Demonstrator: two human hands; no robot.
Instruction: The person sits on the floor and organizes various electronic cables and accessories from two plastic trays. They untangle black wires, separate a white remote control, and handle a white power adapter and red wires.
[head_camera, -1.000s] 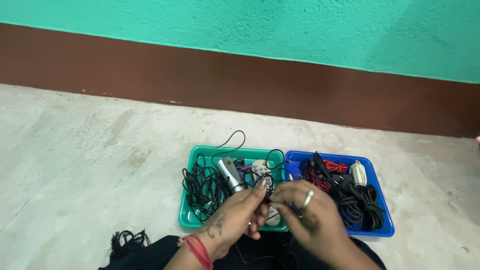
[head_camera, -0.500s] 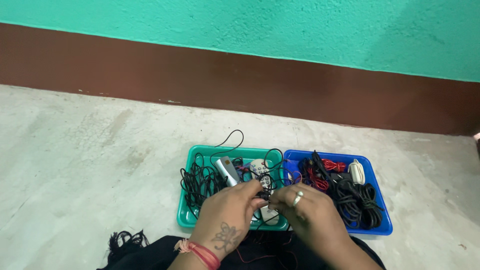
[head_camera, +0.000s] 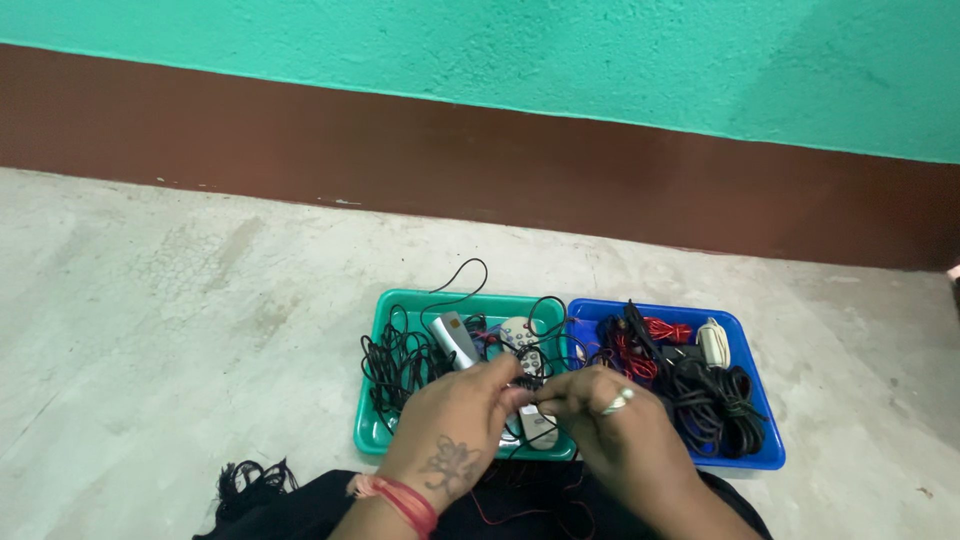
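My left hand (head_camera: 455, 425) and my right hand (head_camera: 610, 425) meet over the near edge of a green tray (head_camera: 372, 432). Both pinch the same thin black wire (head_camera: 530, 388) between fingertips. The left wrist wears a red thread band, and the right hand wears a ring. In the green tray lie tangled black cables (head_camera: 400, 362), a silver remote (head_camera: 456, 341) and a white remote (head_camera: 524, 340). A blue tray (head_camera: 745, 330) touches it on the right, holding coiled black cables (head_camera: 715, 405), red wire (head_camera: 668, 331) and a white adapter (head_camera: 715, 344).
Both trays sit on a pale concrete floor (head_camera: 180, 300) near a wall with a dark brown skirting band (head_camera: 450, 160) under green paint. Black cloth (head_camera: 270, 500) covers my lap at the bottom edge, with a thin red wire trailing over it.
My left hand rolled from palm-side up to back-side up over the tray edge. The right hand's fingers shifted slightly on the black wire. The trays stayed put.
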